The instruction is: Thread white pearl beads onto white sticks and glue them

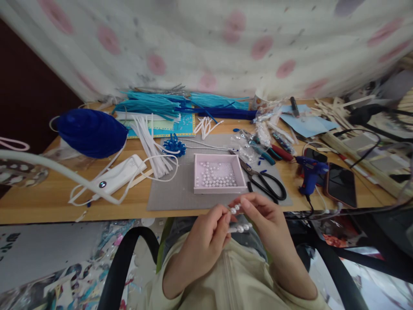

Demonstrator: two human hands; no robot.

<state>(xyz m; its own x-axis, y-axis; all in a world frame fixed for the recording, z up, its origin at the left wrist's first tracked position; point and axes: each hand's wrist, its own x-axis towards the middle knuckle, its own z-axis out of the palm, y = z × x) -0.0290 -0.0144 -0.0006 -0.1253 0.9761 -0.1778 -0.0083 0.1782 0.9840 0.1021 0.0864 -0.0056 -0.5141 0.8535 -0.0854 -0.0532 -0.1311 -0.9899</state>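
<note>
Both hands meet in front of the table's edge, above the lap. Between them runs a short row of white pearl beads [235, 209], and a second row of pearl beads [244, 228] shows just below. My left hand [211, 232] is closed, thumb and forefinger pinching one end of the bead row. The fingertips of my right hand [261, 215] close on the other end. What the beads are threaded on is hard to make out. Just beyond the hands stands a pink tray [220, 190] with many loose pearl beads [219, 177] in it.
Black-handled scissors [266, 183] lie right of the tray, near a blue glue gun [310, 174] and a phone [340, 185]. Left are white pipe cleaners [155, 150], a blue pompom [174, 145] and a white corded device [121, 174]. Blue pipe cleaners [151, 104] lie at the back.
</note>
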